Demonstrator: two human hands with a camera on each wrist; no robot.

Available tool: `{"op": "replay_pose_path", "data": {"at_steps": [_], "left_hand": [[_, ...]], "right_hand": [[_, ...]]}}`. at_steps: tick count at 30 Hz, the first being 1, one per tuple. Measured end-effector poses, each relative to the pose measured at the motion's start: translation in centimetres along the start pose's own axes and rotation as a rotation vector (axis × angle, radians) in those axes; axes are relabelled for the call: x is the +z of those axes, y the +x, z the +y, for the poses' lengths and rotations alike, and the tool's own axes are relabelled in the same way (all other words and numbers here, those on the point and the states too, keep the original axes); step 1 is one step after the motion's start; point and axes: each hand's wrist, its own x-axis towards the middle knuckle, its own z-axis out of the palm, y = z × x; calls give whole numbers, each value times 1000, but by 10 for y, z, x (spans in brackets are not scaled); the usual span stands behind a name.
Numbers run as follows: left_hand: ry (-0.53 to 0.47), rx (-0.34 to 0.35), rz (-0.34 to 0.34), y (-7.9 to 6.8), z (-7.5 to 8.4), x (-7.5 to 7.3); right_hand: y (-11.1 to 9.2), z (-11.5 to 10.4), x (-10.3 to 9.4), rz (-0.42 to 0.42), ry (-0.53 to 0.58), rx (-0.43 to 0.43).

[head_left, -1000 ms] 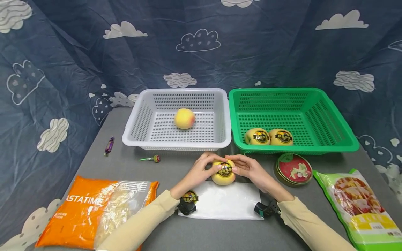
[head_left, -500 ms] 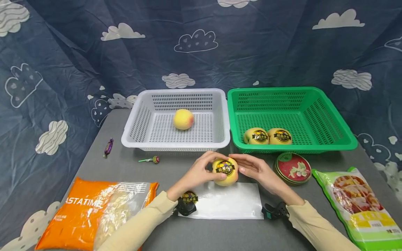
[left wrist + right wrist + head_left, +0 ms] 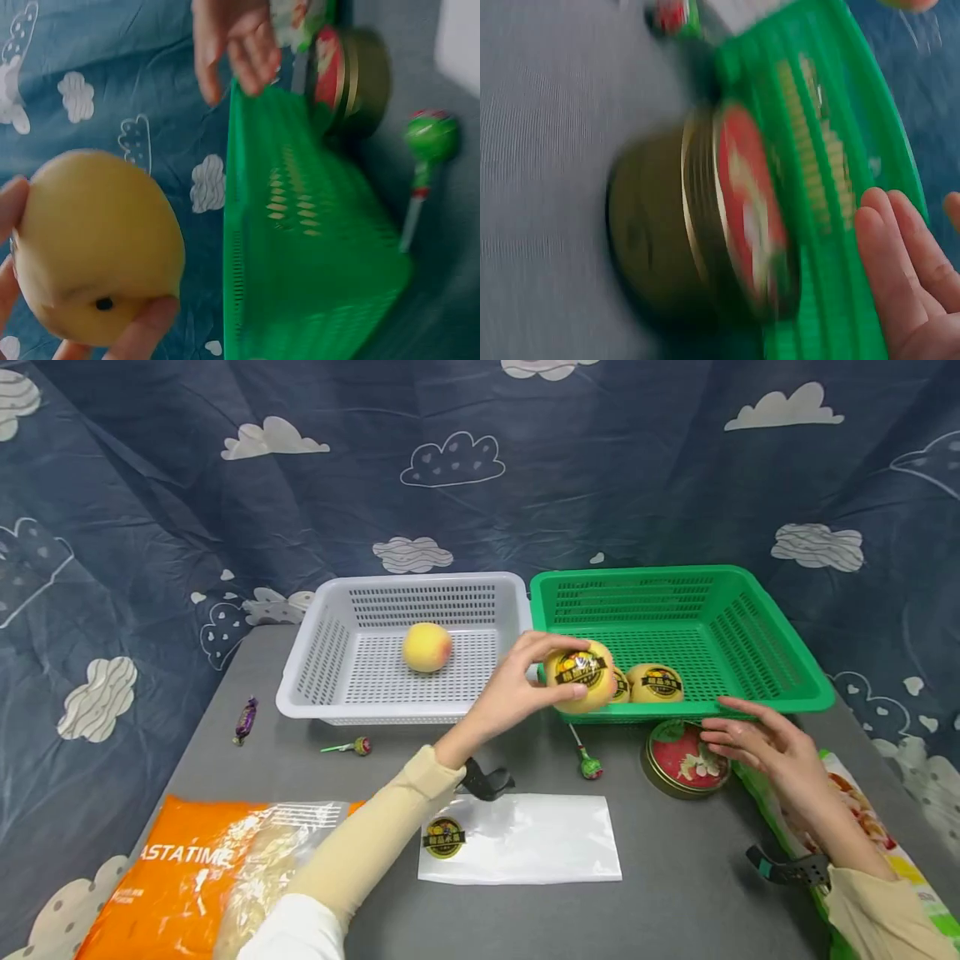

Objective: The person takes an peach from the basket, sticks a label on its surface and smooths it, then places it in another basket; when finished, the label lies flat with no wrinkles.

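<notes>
My left hand [image 3: 517, 685] grips a yellow peach [image 3: 591, 689] with a black-and-gold sticker, thumb in front and fingers over the top. It is held up at the front left of the green basket [image 3: 750, 703]. The left wrist view shows the bare side of this peach [image 3: 105, 232] beside the basket wall [image 3: 300, 277]. Behind it in the basket lie two stickered peaches, one partly hidden and one [image 3: 656, 683] in fuller view. With fingers loosely extended, my right hand [image 3: 780, 760] is over the edge of a round red-lidded tin [image 3: 678, 760], near the basket's front rim.
A white basket [image 3: 300, 697] holds one plain peach [image 3: 427, 647]. Between the arms lies a white sheet [image 3: 547, 839] with one sticker [image 3: 444, 837]. Two lollipops [image 3: 591, 767], a purple wrapped candy [image 3: 245, 720], an orange bag [image 3: 172, 877] and a green bag [image 3: 847, 785] surround it.
My left hand has carried the peach up and right from above the sheet to the green basket. My right hand has left the peach and moved right over the tin. A lollipop is uncovered.
</notes>
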Motion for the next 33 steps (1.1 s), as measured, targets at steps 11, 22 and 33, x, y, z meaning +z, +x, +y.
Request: {"op": "replay_pose_path", "data": {"at_steps": [11,22,33], "left_hand": [[202,-138,-20,90,-31,19],[402,-357,-97,127,-50,41],[654,-534,-252,130,-53,46]], "right_hand": [[-5,10,-35,127,30,53],[-7,18,-34,151,28,44],[-5,23,-34,170,53,26]]}}
